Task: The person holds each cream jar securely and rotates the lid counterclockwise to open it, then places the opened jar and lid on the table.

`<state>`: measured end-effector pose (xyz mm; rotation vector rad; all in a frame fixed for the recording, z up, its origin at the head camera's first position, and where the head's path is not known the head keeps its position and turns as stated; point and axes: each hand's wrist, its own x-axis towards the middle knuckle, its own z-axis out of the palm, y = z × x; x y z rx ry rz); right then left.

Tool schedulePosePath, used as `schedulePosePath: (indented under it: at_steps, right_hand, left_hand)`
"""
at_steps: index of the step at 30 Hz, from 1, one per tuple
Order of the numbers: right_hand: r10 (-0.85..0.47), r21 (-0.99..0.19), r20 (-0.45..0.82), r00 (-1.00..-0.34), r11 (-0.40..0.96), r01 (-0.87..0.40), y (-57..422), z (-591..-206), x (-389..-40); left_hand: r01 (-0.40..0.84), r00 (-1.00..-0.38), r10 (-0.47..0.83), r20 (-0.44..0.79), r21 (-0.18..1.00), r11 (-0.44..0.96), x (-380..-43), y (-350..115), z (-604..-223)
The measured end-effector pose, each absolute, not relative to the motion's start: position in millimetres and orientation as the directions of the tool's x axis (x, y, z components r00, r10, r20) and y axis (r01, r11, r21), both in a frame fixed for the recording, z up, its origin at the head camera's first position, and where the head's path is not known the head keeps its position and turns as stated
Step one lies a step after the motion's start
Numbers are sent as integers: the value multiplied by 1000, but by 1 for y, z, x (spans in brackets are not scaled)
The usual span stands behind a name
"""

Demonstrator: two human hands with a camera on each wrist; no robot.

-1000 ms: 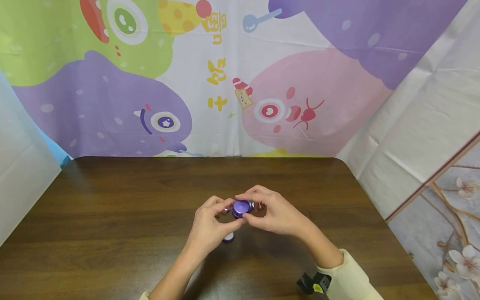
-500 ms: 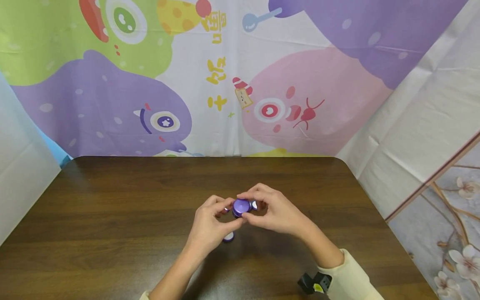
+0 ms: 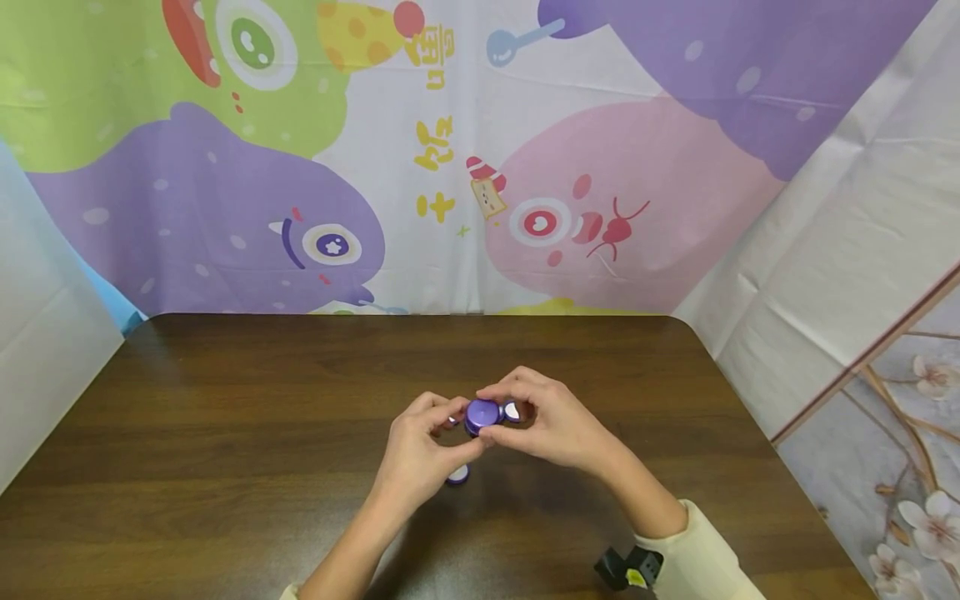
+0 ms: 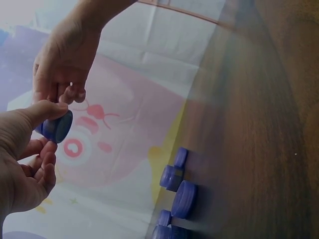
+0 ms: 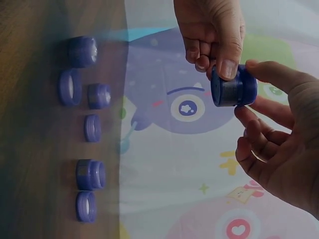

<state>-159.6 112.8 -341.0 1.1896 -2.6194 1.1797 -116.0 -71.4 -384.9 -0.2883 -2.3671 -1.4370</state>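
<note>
Between both hands, above the table, is a small purple jar (image 3: pixel 482 414), its smooth round top facing up in the head view. My right hand (image 3: pixel 558 421) pinches the upper part with thumb and fingertips. Lower down, my left hand (image 3: pixel 420 454) grips the jar from the other side. In the right wrist view the left thumb presses the labelled side of the jar (image 5: pixel 232 94), and right fingertips hold its opposite end. The left wrist view shows the left thumb lying over the jar's (image 4: pixel 60 128) wide end.
On the dark wooden table (image 3: pixel 225 417) stand several more purple pieces. The right wrist view shows a larger jar (image 5: pixel 82 52), a wide ring-like lid (image 5: pixel 71 87), smaller jars (image 5: pixel 90 174) and small lids (image 5: pixel 86 206). A printed cloth (image 3: pixel 435 267) hangs behind.
The right fingers have shifted slightly around the top of the jar, uncovering more of a white-topped piece behind. The left hand and the jar stay almost in place.
</note>
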Motion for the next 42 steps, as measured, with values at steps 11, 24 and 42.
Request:
schedulePosePath:
  at_steps: [11, 24, 42]
  right_hand:
    - [-672, -604, 322, -667, 397, -691, 112, -341, -160]
    - [-684, -587, 289, -669, 425, -689, 113, -338, -160]
    - [-684, -565, 297, -667, 437, -700, 114, -339, -161]
  left_hand:
    - [374, -907, 0, 421, 806, 460, -116, -72, -386]
    - [382, -905, 5, 426, 806, 453, -117, -70, -387]
    - [369, -911, 6, 413, 806, 464, -117, -69, -387]
